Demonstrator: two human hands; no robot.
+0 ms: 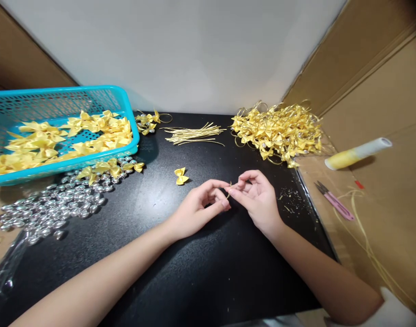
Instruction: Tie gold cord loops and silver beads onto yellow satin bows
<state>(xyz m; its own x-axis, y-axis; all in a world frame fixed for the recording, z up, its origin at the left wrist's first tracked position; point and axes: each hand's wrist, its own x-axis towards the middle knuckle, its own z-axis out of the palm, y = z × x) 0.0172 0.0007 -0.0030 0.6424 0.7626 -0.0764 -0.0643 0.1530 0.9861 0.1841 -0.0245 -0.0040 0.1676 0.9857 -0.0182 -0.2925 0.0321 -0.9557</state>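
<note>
- While the left hand [194, 213] grasps a short gold wire [227, 196] in its fingers [216, 210], the right hand [260, 202] pinches the same wire from the other side, above the bench [194, 281].
- Just beyond the left fingers lies a single yellow bow [181, 180], touching neither hand.
- Farther ahead of the fingers, loose wires [194, 135] lie side by side.
- Beyond the right fingers sits a heap [276, 131] of bows with wire loops.
- Well left of the fingers, silver beads [54, 206] spread beside a blue basket [134, 131] holding more bows [107, 136].
- Right of the right fingers lie pink snips [340, 205] and a tube [358, 153].
</note>
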